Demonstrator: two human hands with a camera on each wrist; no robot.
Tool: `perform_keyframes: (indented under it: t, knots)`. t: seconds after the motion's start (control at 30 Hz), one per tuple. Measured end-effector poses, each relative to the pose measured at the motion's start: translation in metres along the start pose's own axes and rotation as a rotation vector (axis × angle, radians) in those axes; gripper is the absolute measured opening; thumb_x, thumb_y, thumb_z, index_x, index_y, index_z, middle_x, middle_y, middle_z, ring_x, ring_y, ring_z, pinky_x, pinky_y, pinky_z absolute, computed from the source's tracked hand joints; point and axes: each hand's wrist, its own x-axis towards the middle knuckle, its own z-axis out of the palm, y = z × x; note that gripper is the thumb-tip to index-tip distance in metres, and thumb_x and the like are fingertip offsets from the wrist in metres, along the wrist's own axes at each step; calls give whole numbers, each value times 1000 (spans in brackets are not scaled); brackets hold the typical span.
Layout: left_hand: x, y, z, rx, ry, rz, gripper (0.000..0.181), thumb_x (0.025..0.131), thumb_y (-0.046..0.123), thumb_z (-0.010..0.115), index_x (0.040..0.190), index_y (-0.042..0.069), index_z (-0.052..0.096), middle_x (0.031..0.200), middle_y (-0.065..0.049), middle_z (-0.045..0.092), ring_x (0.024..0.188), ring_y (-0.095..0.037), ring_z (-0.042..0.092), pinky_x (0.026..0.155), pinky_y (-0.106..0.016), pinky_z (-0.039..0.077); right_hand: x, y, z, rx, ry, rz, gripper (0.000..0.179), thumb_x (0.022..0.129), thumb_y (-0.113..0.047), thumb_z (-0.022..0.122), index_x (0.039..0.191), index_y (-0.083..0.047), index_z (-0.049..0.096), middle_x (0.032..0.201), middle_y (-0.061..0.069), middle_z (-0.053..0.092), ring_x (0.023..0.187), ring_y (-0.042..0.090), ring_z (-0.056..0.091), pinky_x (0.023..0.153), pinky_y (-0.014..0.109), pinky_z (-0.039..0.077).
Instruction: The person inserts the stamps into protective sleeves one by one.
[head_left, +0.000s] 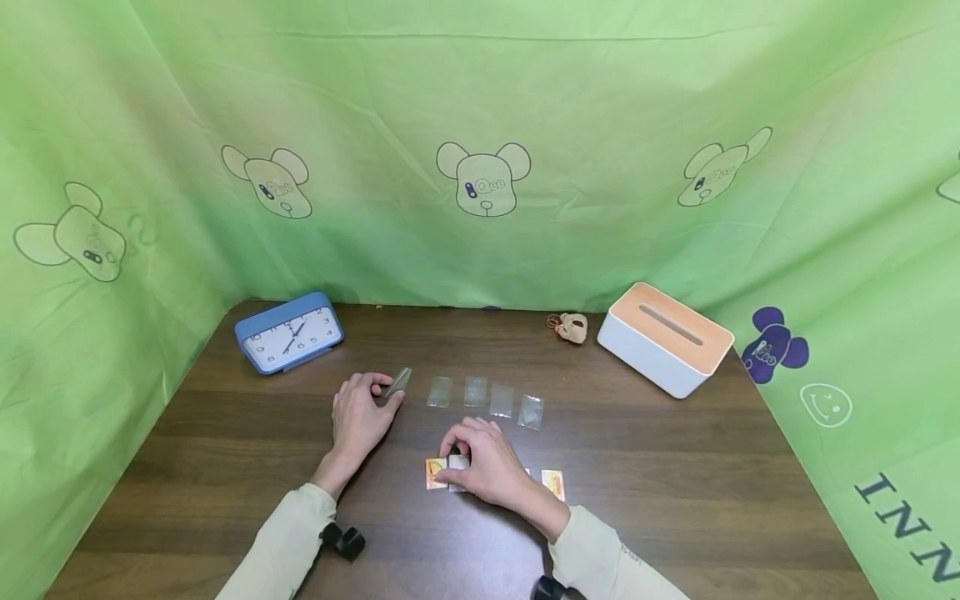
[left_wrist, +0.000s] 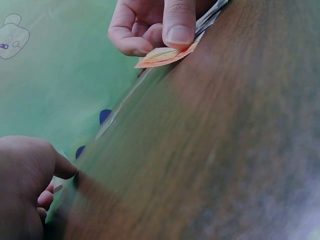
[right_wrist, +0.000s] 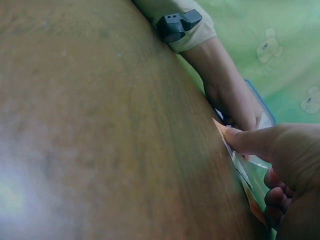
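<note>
My left hand (head_left: 362, 417) pinches a small clear plastic sleeve (head_left: 400, 381) between thumb and fingers, tilted up from the dark wooden table. In the head view my right hand (head_left: 486, 460) is over a row of small stamps. Its thumb and fingers pinch an orange stamp (head_left: 432, 475) at the row's left end, and the left wrist view shows that stamp (left_wrist: 162, 58) bent, with a jagged edge. Beside it lies a pale stamp (head_left: 456, 473), partly under the hand. Another orange stamp (head_left: 552, 483) lies at the right end; the hand hides the row's middle.
Several clear sleeves (head_left: 476, 392) lie in a row beyond my right hand. A blue clock (head_left: 291, 333) stands at the back left. At the back right are a white tissue box (head_left: 652, 354) with a wooden-coloured lid and a small beige trinket (head_left: 573, 328). Green curtain (head_left: 480, 258) surrounds the table.
</note>
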Motion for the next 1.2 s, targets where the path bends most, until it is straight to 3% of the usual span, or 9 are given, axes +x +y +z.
perform_keyframes:
  t: [0.33,0.7,0.9,1.2]
  knots:
    - [0,-2,0,-26,19,13,24,94,16,86,111,1,77,95,-12,64,95,-37,59,89,-52,40,0,-1,-1,25,5,11,28,80,-22,101,80,-23,72,76,-9,48,80,2,43,85,33,34]
    - [0,0,1,-58,17,37,22,94,13,86,110,1,76,95,-13,62,89,-33,58,88,-52,42,0,-1,-5,100,-17,27,23,85,-20,97,82,-22,75,76,-7,52,75,-1,43,83,30,34]
    - [-2,2,1,-80,15,79,22,94,12,86,110,1,75,97,-12,61,86,-29,57,82,-45,44,1,0,-6,131,-23,28,21,87,-19,95,82,-22,76,77,-6,54,73,0,47,83,29,37]
    - [-6,5,1,-97,16,130,24,93,11,88,112,4,76,100,-10,62,89,-27,60,84,-43,47,0,1,-8,195,-21,68,18,93,-16,90,85,-20,75,81,-9,55,71,2,48,80,27,40]
